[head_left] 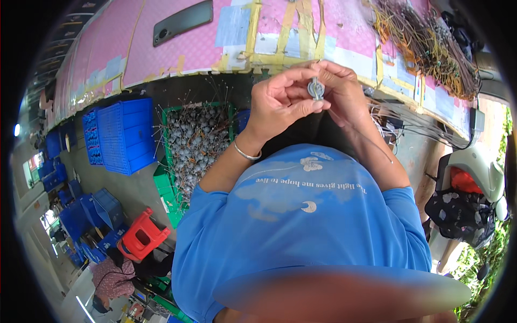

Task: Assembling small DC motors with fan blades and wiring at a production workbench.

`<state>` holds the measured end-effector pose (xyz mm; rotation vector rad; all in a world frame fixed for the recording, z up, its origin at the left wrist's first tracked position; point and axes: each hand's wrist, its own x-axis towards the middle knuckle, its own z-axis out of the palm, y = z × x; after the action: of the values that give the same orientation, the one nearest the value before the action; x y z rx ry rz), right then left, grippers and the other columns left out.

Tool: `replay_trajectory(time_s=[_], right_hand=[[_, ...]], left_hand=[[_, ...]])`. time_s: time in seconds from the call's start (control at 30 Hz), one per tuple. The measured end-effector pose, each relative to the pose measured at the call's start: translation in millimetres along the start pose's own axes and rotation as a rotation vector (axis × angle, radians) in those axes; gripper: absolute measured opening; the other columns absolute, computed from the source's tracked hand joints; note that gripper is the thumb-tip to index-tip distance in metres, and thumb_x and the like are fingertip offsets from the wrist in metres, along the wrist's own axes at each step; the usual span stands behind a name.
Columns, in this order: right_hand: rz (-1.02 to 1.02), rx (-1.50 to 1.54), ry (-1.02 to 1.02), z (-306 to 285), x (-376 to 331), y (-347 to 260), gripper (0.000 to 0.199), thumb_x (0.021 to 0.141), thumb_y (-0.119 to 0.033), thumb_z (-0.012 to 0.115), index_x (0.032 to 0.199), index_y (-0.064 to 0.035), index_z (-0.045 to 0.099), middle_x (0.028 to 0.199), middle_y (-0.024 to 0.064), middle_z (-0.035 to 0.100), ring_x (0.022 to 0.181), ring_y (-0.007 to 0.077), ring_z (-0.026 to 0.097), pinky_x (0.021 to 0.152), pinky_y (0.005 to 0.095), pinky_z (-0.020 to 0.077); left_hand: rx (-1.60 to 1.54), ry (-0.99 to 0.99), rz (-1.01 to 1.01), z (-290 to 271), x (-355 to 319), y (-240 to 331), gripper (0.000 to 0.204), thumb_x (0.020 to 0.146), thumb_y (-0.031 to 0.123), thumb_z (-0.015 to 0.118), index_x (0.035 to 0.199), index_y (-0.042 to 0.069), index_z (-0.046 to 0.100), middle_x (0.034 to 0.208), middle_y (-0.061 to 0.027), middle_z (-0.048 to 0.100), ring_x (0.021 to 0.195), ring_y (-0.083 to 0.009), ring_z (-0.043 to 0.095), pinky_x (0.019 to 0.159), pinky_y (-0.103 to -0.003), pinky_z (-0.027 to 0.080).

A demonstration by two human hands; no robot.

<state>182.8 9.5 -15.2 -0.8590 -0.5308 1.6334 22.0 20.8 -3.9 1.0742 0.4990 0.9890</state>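
Left hand [273,103] and right hand [346,90] pinch a grey part [316,89] at one o'clock, fingers [295,78] nearly closed, partly hiding its edge.

The left hand [277,102] has its palm turned inward, thumb stretched toward the right hand [344,96]; both pinch with fingertips close together. Below the hands, the left forearm [222,168] and right forearm [375,151] slope outward.

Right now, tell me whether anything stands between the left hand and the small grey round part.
Nothing visible does: the left hand touches the small grey round part, and the right hand is at it too.
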Motion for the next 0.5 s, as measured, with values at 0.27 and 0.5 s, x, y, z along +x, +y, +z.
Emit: replay_trajectory(time_s=[0.27,0.5], right_hand=[[-0.662,-1.415,0.087,18,81,-55,0.024,0.087,-0.018,0.068,0.107,-0.0040,0.070,0.090,0.0102,0.070,0.074,0.0182,0.066,0.069,0.0294,0.0532],[-0.865,-1.986,0.267,33,149,-59,0.018,0.085,-0.021,0.067,0.097,-0.0081,0.071,0.086,0.0127,0.067,0.074,0.0305,0.067,0.066,0.0350,0.0541]], left_hand=[[0.031,0.027,-0.093,-43,-6,9,0.042,0.077,-0.009,0.071,0.116,-0.009,0.057,0.095,-0.0102,0.065,0.086,-0.0168,0.069,0.081,-0.036,0.061],[0.014,0.034,-0.167,-46,-7,10,0.041,0.079,-0.010,0.071,0.118,-0.008,0.057,0.095,-0.0102,0.067,0.090,-0.0197,0.070,0.084,-0.033,0.059]])
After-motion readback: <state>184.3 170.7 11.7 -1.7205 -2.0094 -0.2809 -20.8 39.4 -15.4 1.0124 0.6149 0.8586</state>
